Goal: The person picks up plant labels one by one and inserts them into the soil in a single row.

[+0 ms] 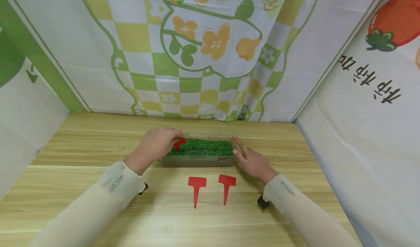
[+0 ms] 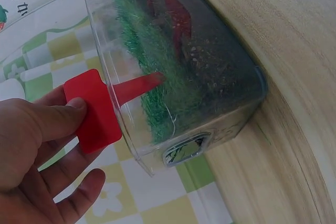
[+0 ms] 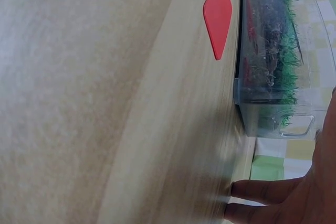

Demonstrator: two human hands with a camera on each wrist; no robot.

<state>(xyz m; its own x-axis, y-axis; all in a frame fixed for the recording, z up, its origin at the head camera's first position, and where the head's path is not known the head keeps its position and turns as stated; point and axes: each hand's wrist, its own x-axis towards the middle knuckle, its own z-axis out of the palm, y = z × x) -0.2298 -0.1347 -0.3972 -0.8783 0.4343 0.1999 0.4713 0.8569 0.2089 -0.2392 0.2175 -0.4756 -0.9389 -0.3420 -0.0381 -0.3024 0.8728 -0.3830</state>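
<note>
My left hand pinches the broad head of a red T-shaped plant label between thumb and fingers. The label's pointed stem reaches down over the rim at the left end of a clear plastic box, its tip at the green artificial grass inside. In the left wrist view, dark soil-like filling shows under the grass through the wall. At the box's right end rests my right hand, fingers extended along that end. In the right wrist view, some of its fingertips reach down to the tabletop.
Two more red plant labels lie on the wooden table in front of the box: one on the left, one on the right. Behind the table hangs a checkered, flowered curtain. White printed sheets flank the sides.
</note>
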